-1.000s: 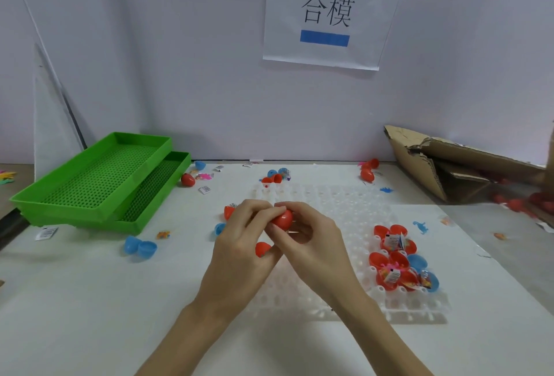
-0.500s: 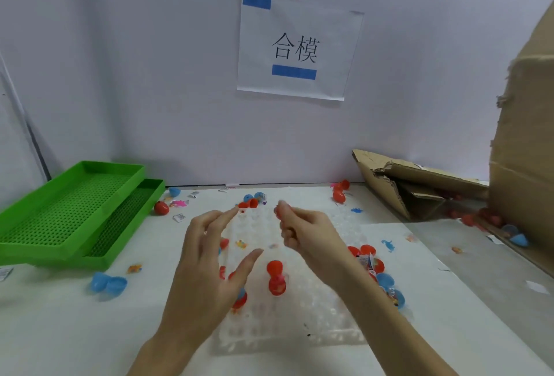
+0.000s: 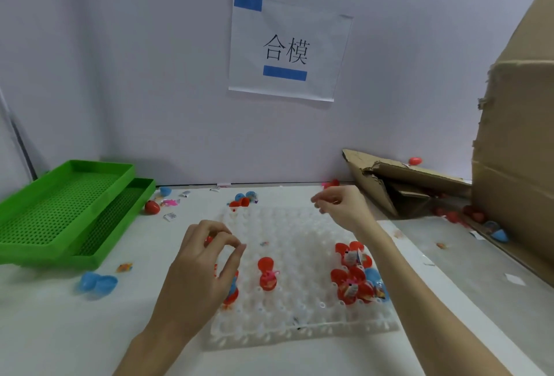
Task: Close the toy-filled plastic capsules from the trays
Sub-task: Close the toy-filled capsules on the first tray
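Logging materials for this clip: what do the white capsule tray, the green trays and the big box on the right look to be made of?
White capsule tray: thin translucent moulded plastic, glossy; light glints off its dimpled cups.
Green trays: rigid opaque plastic, fairly matte, with perforated grid floors and moulded rims.
Big box: brown cardboard, matte, with torn ragged edges; likely corrugated, though the fluting is too small to tell.

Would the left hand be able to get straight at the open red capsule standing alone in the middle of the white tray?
Probably yes. The left hand hovers just left of the open red capsule, nothing lies between them on the white tray, and the right hand is off toward the back.
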